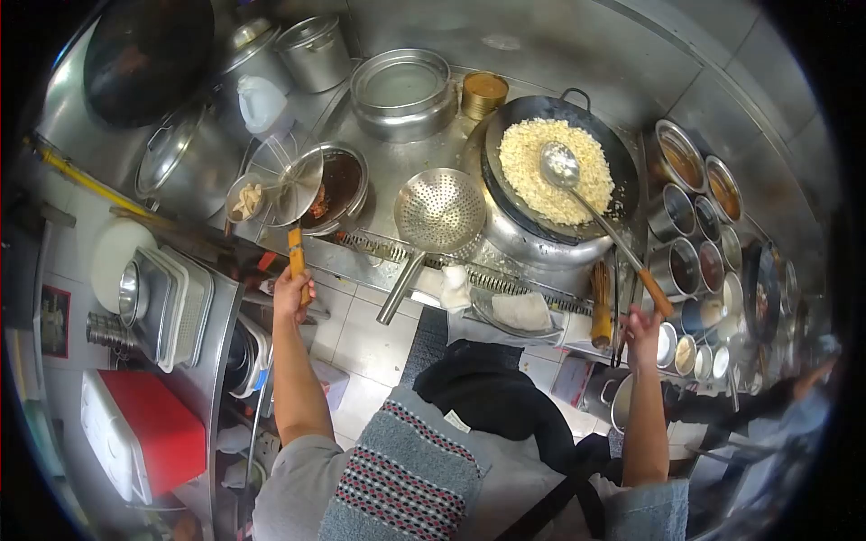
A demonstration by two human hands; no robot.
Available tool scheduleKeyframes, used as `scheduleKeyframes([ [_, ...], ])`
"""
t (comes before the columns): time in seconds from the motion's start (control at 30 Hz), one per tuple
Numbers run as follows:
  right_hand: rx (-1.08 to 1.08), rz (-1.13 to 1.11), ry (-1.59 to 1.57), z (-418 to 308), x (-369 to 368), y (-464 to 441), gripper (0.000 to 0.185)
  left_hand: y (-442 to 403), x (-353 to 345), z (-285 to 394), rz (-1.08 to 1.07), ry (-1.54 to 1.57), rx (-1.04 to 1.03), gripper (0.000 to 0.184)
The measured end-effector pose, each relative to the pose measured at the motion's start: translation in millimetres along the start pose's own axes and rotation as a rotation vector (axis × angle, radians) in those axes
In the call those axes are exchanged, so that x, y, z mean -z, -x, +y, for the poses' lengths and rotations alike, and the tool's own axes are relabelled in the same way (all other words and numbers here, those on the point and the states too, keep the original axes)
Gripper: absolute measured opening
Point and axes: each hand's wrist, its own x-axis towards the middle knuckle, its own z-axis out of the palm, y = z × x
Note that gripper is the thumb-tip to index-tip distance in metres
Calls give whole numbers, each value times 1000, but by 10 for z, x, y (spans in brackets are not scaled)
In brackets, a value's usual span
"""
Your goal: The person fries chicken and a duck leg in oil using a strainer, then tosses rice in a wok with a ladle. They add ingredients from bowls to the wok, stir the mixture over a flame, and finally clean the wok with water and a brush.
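My left hand is wrapped round the wooden handle of a wire skimmer. The skimmer's basket hangs over the left side of a pot of dark liquid, hiding part of it. My right hand is raised with its fingers loosely apart, close to the wooden handle end of a ladle. That ladle's bowl rests on white and pale yellow grains, apparently rice, in a black wok. A perforated strainer lies on the steel stove between the pot and the wok.
A wide metal pot and an open tin stand at the back. Several metal containers line the right side. Folded cloths lie at the stove's front edge. A red cooler sits lower left. Another person's hand shows at far right.
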Motion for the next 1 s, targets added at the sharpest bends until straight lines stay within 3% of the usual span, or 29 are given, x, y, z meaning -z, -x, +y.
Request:
scheduleKeyframes([
  [0.07, 283, -115, -159, -164, -176, -417, 82, -66, 11, -142, 12, 11, 20, 14],
  [0.13, 444, -61, -150, -618, -481, -723, 61, -144, 5, -226, 144, -322, -13, 21],
  [0.2, 825, -168, 5, -1077, -544, -1245, 37, -212, -101, -207, 600, -1115, -368, 43],
  [0.23, 773, -128, 16, -1547, -786, -1179, 32, -32, -342, 13, 678, -1145, -653, 43],
  [0.27, 807, -177, -17, -1787, -939, -1344, 30, 180, -660, 269, 725, -1068, -689, 42],
  [0.3, 893, -294, -174, -1998, -1183, -1536, 28, 448, -1053, 480, 686, -840, -731, 40],
  [0.33, 954, -360, -67, -2197, -1346, -1804, 23, 623, -1321, 448, 549, -677, -691, 39],
  [0.37, 732, -524, -307, -2417, -1580, -1988, 26, 789, -1595, 355, 404, -507, -654, 38],
  [0.43, 658, -413, -303, -3052, -1952, -2033, 30, 1067, -2255, 15, -7, -671, -342, 49],
  [0.5, 739, -358, -260, -3604, -1922, -1850, 30, 912, -2606, -897, -45, -884, -520, 68],
  [0.57, 962, -325, -373, -3837, -1818, -1539, 30, 702, -2653, -1560, -10, -987, -207, 84],
  [0.63, 1033, -363, -429, -3636, -1882, -1679, 28, 701, -2826, -1592, 35, -985, -225, 86],
  [0.7, 793, -244, -313, -3095, -2180, -1990, 24, 637, -2850, -1619, 46, -976, -249, 86],
  [0.83, 792, -276, -281, -3133, -2181, -1982, 21, 476, -2802, -1333, -158, -1022, -257, 73],
  [0.93, 859, -475, -433, -3171, -1979, -1651, 24, 289, -2675, -1484, -204, -965, -241, 73],
  [1.0, 733, -652, -476, -2751, -2120, -1938, 26, 298, -2712, -1332, -229, -876, -202, 70],
])
